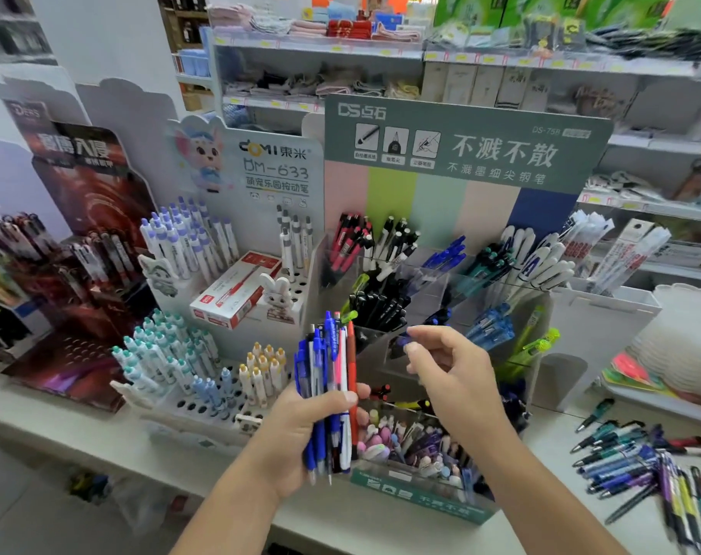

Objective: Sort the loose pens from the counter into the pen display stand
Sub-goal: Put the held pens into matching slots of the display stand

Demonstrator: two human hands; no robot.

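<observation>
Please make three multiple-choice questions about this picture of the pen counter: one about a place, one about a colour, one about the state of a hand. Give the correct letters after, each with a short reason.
1. Where does the pile of loose pens lie?
A. on the counter, to the right of the pen display stand
B. on the floor
C. on the top shelf

2. What colour are most pens in the bundle of pens?
A. yellow
B. blue
C. brown

3. What is the left hand doing?
A. resting flat on the counter
B. pointing at a shelf
C. gripping the bundle upright

Answers:
1 A: the pile lies on the white counter, right of the pen display stand.
2 B: blue barrels dominate, beside one red and some white.
3 C: its fingers curl round the bundle, while the right hand hovers before the stand's compartments.
</observation>
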